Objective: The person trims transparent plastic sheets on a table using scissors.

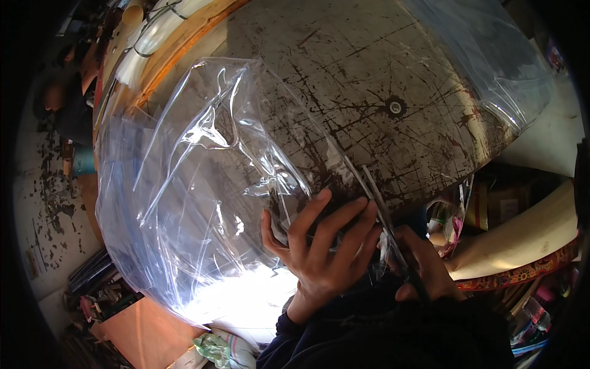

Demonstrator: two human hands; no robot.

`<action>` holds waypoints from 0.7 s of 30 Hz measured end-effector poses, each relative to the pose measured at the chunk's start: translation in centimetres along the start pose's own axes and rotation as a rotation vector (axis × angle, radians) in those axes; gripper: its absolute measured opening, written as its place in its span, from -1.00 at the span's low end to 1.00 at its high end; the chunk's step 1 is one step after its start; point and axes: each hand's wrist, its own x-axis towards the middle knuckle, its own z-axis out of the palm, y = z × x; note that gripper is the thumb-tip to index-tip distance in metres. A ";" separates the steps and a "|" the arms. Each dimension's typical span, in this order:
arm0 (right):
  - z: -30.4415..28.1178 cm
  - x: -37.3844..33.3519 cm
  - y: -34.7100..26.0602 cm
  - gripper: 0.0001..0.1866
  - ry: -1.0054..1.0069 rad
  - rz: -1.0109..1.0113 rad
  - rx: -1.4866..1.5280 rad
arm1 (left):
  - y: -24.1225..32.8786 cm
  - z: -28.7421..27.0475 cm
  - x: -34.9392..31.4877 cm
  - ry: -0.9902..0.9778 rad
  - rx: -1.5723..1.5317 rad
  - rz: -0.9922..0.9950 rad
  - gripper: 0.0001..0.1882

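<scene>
A large sheet of clear plastic lies crumpled and shiny over the left side of a worn, scratched table. My left hand rests on the sheet near the table's front edge, its fingers spread and bent a little. Just to its right, my right hand is closed around a pair of scissors. Their long, thin blades point up and away along the sheet's right edge, close to my left fingertips. The handles are mostly hidden in my grip and shadow.
More clear plastic hangs over the table's far right. A bundle of translucent strips lies at the far left edge. A beige roll and cluttered goods sit at the right; an orange-brown board is at lower left. A person is at the far left.
</scene>
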 end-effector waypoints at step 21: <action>1.1 0.8 0.2 -0.08 0.065 0.104 0.117 | -0.6 -0.1 -0.8 0.026 0.053 0.009 -0.73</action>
